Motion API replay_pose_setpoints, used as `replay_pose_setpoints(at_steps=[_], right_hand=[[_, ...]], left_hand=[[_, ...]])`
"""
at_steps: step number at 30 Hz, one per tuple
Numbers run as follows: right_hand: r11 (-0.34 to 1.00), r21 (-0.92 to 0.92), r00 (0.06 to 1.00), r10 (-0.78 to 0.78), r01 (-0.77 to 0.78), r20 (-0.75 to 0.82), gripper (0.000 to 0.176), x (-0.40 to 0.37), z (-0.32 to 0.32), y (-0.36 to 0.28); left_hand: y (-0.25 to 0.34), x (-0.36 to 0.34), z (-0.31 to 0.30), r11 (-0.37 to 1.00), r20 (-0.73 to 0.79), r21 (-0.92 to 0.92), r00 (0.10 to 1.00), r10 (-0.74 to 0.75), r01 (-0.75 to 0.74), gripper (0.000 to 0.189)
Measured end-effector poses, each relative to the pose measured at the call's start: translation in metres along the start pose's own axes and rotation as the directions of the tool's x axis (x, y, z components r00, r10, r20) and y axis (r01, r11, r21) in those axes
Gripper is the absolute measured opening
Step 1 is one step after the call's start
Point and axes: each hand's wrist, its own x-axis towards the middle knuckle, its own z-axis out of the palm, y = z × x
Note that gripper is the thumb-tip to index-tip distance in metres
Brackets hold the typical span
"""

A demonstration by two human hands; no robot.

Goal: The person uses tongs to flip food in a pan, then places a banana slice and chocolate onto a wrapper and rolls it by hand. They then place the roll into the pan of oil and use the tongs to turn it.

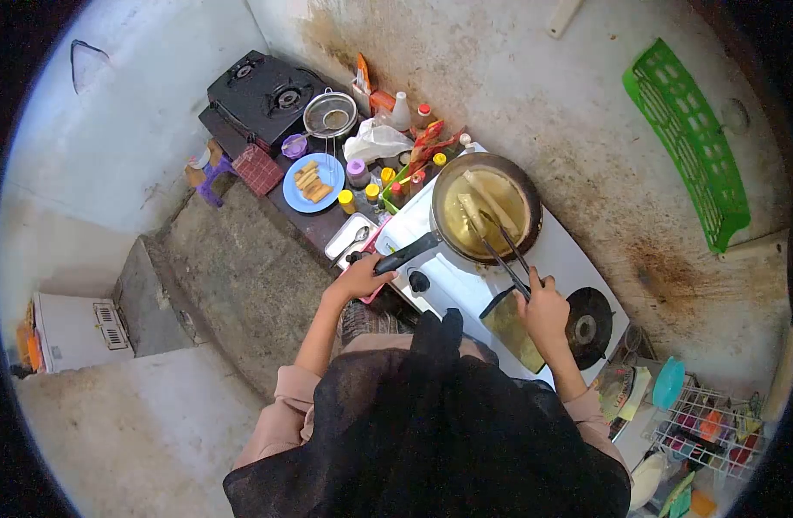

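Note:
A frying pan (pixel 532 194) with yellowish oil stands on the white stove (pixel 453 276). My left hand (pixel 360 278) is closed round the pan's black handle. In my right hand (pixel 543 306) is a pair of dark tongs (pixel 510 259), whose tips reach into the pan at a pale rolled piece (pixel 471 210). Another pale roll (pixel 493 197) lies beside it in the oil. On the dark counter to the left, a blue plate (pixel 293 192) holds several golden-brown rolls (pixel 312 181).
A bare burner (pixel 589 326) is right of my right hand. Spice bottles (pixel 358 173), a strainer (pixel 330 114) and a black two-burner stove (pixel 263 91) stand at the back left. A green rack (pixel 686 142) hangs on the wall. A wire dish basket (pixel 707 432) is at the lower right.

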Motion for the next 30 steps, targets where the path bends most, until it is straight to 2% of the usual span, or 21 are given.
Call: replay_pose_setpoints(at_steps=[3, 6, 9, 10, 12, 15, 18, 23, 27, 30], right_hand=[[1.0, -0.005, 0.999, 0.029, -0.028, 0.033, 0.055, 0.002, 0.005, 0.002], [0.994, 0.105, 1.0, 0.003, -0.001, -0.022, 0.047, 0.003, 0.01, 0.011], [0.935, 0.35, 0.998, -0.034, 0.048, -0.045, 0.043, 0.008, 0.022, 0.029], [0.854, 0.515, 0.994, 0.012, -0.069, 0.113, 0.043, 0.01, 0.022, 0.032], [0.597, 0.724, 0.906, 0.01, -0.346, 0.424, 0.043, 0.018, 0.017, 0.037], [0.408, 0.743, 0.803, -0.04, -0.53, 0.595, 0.039, 0.023, 0.007, 0.038], [0.392, 0.713, 0.777, 0.007, -0.581, 0.629, 0.036, 0.022, -0.005, 0.038], [0.64, 0.644, 0.852, 0.034, -0.419, 0.522, 0.045, 0.022, -0.015, 0.047], [0.835, 0.465, 0.91, 0.094, -0.293, 0.405, 0.048, 0.018, -0.049, 0.034], [0.907, 0.395, 0.98, 0.078, -0.146, 0.182, 0.05, 0.015, -0.039, 0.041]], left_hand=[[0.007, -0.001, -0.002, 0.998, 0.027, -0.024, 0.998, -0.055, 0.055, 0.039], [0.005, 0.0, -0.002, 0.995, 0.046, -0.042, 0.995, -0.092, 0.093, 0.04], [0.007, -0.001, -0.003, 0.993, 0.04, -0.034, 0.993, -0.109, 0.11, 0.042], [0.011, -0.001, -0.004, 0.992, 0.037, -0.039, 0.992, -0.119, 0.121, 0.044], [0.013, -0.002, -0.006, 0.991, 0.038, -0.039, 0.991, -0.13, 0.131, 0.047], [0.015, -0.001, -0.007, 0.991, 0.049, -0.027, 0.99, -0.132, 0.134, 0.046], [0.015, -0.001, -0.008, 0.99, 0.05, -0.035, 0.99, -0.136, 0.137, 0.046], [0.009, 0.0, -0.004, 0.99, 0.053, -0.04, 0.989, -0.136, 0.138, 0.046], [0.008, 0.002, -0.005, 0.992, 0.067, -0.022, 0.99, -0.121, 0.123, 0.046], [0.009, 0.001, -0.005, 0.992, 0.058, -0.033, 0.991, -0.123, 0.125, 0.045]])
